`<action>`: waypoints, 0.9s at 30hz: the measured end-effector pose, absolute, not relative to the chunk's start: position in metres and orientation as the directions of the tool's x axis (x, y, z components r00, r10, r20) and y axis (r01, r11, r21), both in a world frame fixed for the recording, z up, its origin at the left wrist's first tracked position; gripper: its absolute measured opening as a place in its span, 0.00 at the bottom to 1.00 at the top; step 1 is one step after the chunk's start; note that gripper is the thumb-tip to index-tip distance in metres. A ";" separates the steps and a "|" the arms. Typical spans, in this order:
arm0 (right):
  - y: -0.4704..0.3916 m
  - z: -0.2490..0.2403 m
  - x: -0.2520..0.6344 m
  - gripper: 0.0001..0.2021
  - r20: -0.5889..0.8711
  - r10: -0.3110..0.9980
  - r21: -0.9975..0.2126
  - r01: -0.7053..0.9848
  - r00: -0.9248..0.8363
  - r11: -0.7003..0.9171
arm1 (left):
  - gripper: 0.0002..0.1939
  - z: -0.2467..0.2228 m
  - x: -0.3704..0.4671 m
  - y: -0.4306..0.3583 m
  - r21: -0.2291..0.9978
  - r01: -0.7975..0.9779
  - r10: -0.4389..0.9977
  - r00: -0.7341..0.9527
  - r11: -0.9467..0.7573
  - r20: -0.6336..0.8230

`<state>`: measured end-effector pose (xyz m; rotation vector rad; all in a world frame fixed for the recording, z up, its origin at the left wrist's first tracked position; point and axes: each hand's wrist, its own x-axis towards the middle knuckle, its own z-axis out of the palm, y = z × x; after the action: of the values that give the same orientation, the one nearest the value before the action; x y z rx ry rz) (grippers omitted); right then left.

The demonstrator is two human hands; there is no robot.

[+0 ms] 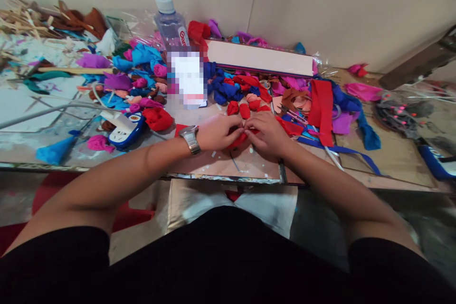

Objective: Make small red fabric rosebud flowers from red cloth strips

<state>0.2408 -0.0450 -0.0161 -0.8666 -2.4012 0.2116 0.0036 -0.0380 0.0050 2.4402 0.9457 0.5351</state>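
Both hands meet over the near edge of the cluttered table, around a piece of red crepe-like material [238,141]. My left hand [220,131], with a metal watch [190,139] at its wrist, is closed in a pinch on this red piece. My right hand [267,132] pinches it from the other side, fingertips touching those of the left. The fingers partly cover the red piece, so its full shape is hidden. Just beyond the hands lie small red rolled pieces [244,110]. A wide red strip [321,109] lies to the right.
Blue, pink and purple crumpled pieces spread across the table. A clear bottle [170,23] stands behind a pixelated phone [188,78]. On the left are a blue-and-white power strip [126,130] and green-handled pliers [46,78]. A dark pincushion [395,116] with pink-headed pins sits far right.
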 end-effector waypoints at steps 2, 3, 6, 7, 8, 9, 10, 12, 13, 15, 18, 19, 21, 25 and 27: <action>-0.045 -0.017 0.241 0.05 0.450 0.626 -0.315 0.542 -0.637 0.779 | 0.14 0.004 0.004 -0.041 0.483 0.536 0.689 0.690 -0.693 0.223; -0.045 -0.017 0.241 0.05 0.444 0.624 -0.307 0.546 -0.643 0.780 | 0.14 0.004 0.005 -0.042 0.460 0.538 0.681 0.692 -0.707 0.238; -0.045 -0.016 0.241 0.05 0.437 0.631 -0.302 0.557 -0.641 0.774 | 0.14 0.002 0.006 -0.044 0.442 0.531 0.670 0.696 -0.723 0.259; -0.045 -0.016 0.241 0.05 0.440 0.637 -0.310 0.558 -0.634 0.770 | 0.14 0.001 0.006 -0.044 0.444 0.534 0.674 0.690 -0.720 0.264; -0.046 -0.015 0.241 0.05 0.445 0.642 -0.321 0.558 -0.624 0.765 | 0.15 0.000 0.006 -0.044 0.446 0.537 0.679 0.684 -0.716 0.267; -0.046 -0.015 0.241 0.05 0.452 0.646 -0.333 0.556 -0.615 0.762 | 0.15 0.000 0.006 -0.044 0.448 0.543 0.686 0.676 -0.711 0.270; -0.046 -0.015 0.242 0.05 0.461 0.648 -0.341 0.554 -0.606 0.760 | 0.15 0.000 0.006 -0.044 0.448 0.550 0.693 0.669 -0.705 0.269; -0.045 -0.016 0.242 0.05 0.479 0.646 -0.346 0.548 -0.594 0.761 | 0.15 0.000 0.006 -0.044 0.445 0.567 0.706 0.658 -0.693 0.262; -0.045 -0.016 0.243 0.04 0.485 0.643 -0.344 0.547 -0.593 0.763 | 0.15 0.000 0.006 -0.044 0.441 0.575 0.711 0.654 -0.689 0.258; -0.044 -0.016 0.243 0.03 0.483 0.643 -0.338 0.550 -0.595 0.764 | 0.15 0.000 0.006 -0.043 0.432 0.584 0.714 0.652 -0.687 0.254; -0.044 -0.016 0.243 0.04 0.472 0.649 -0.329 0.564 -0.596 0.757 | 0.14 0.001 0.005 -0.044 0.420 0.579 0.704 0.661 -0.699 0.260; -0.044 -0.016 0.243 0.04 0.471 0.650 -0.325 0.568 -0.596 0.756 | 0.13 0.001 0.005 -0.044 0.416 0.576 0.699 0.665 -0.704 0.262; -0.044 -0.016 0.242 0.04 0.465 0.652 -0.320 0.574 -0.598 0.754 | 0.13 0.001 0.005 -0.043 0.410 0.568 0.690 0.672 -0.714 0.270; -0.044 -0.016 0.241 0.03 0.434 0.663 -0.327 0.579 -0.610 0.747 | 0.12 -0.001 0.006 -0.043 0.400 0.535 0.657 0.694 -0.744 0.293; -0.044 -0.016 0.242 0.02 0.427 0.666 -0.336 0.576 -0.612 0.745 | 0.11 -0.002 0.006 -0.043 0.390 0.521 0.640 0.704 -0.759 0.306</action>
<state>0.2416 -0.0442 -0.0163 -0.9351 -2.4084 0.2232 0.0062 -0.0433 -0.0021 2.6394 0.9198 0.6246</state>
